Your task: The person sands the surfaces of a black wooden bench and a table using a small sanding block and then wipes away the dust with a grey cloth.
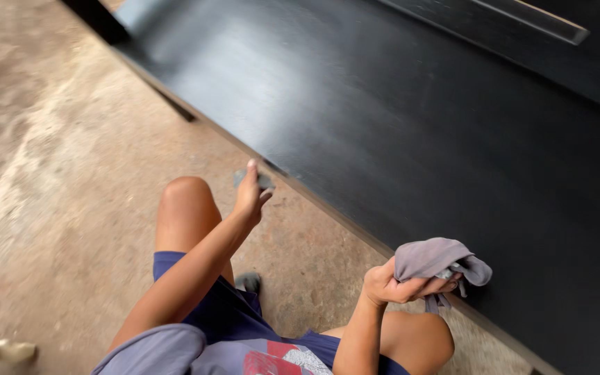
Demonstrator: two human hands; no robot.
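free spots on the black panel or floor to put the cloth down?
Bare panel stretches from the near edge up to the dark rail at top. Bare floor lies left of the knee. Crowded: the near edge, where the left hand grips a small grey pad and the right hand holds a grey cloth.

A single camera worn on the person's head looks steeply down and forward, close over their bent knees and both arms. It faces a large black panel (411, 139) that slants across the upper right, with bare concrete floor (50, 173) filling the left; the whole frame is tilted.
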